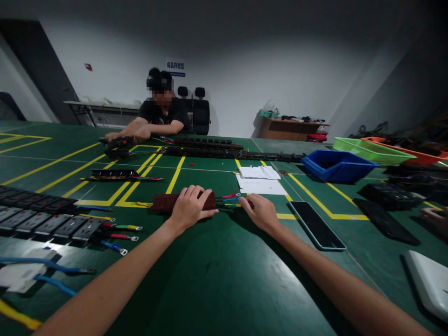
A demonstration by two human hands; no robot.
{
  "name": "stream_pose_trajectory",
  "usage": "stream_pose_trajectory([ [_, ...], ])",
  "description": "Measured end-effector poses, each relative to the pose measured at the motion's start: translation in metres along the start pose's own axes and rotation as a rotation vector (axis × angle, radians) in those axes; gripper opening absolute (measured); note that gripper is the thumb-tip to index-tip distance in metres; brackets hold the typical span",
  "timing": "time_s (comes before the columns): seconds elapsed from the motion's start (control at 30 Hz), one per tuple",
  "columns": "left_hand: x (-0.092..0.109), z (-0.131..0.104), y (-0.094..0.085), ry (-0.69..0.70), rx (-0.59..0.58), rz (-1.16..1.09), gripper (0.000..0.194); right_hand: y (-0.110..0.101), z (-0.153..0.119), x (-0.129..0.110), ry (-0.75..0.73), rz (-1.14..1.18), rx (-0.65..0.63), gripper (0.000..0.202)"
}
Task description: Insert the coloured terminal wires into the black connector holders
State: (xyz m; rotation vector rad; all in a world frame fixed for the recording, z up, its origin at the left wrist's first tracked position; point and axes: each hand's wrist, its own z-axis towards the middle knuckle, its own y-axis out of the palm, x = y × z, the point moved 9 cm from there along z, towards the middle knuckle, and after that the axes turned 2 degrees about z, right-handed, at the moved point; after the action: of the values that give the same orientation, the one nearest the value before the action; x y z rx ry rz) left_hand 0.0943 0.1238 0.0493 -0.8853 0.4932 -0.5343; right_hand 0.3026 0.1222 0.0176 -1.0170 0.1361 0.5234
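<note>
A dark red strip [164, 202] lies on the green table, with colored wires [229, 199] coming out of its right end. My left hand [192, 205] rests over the right part of the strip, its fingers curled over the far side and its thumb along the near edge. At the tips of the wires is my right hand [259, 211], its fingers bent together against the wire ends. White papers [261, 181] lie just beyond my right hand, and a phone [317, 225] lies to its right.
Black and grey socket strips [52, 226] with ringed wires lie at left. A long row of black strips [210, 152] crosses the far side, where a person [163, 112] works. Blue [336, 165] and green bins [371, 151] stand at right, near a white box [429, 280].
</note>
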Motion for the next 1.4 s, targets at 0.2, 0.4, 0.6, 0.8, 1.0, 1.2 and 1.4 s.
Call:
stream_pose_trajectory([
  [0.2,0.002,0.000,0.002,0.023,-0.013,0.014,0.067,0.005,0.002,0.003,-0.014,0.053,-0.027,0.040],
  [0.4,0.002,0.000,0.003,0.029,-0.020,0.011,0.065,0.000,-0.002,-0.009,-0.136,0.094,0.023,0.034],
  [0.6,0.001,0.000,0.006,0.021,-0.036,-0.006,0.064,-0.003,-0.003,-0.015,-0.156,0.124,0.006,0.036],
  [0.8,0.001,-0.001,0.001,0.030,0.007,-0.021,0.064,-0.003,0.003,-0.006,-0.070,0.197,-0.018,0.035],
  [1.0,0.001,0.000,0.002,0.023,-0.015,0.012,0.066,0.000,0.002,-0.005,-0.117,0.253,-0.010,0.029],
  [1.2,-0.001,-0.001,0.005,-0.004,-0.020,0.008,0.064,0.002,-0.005,-0.013,-0.165,0.183,-0.029,0.030],
  [1.4,-0.001,-0.001,0.004,0.006,-0.012,-0.007,0.066,0.000,0.001,-0.004,-0.081,0.208,-0.018,0.039],
])
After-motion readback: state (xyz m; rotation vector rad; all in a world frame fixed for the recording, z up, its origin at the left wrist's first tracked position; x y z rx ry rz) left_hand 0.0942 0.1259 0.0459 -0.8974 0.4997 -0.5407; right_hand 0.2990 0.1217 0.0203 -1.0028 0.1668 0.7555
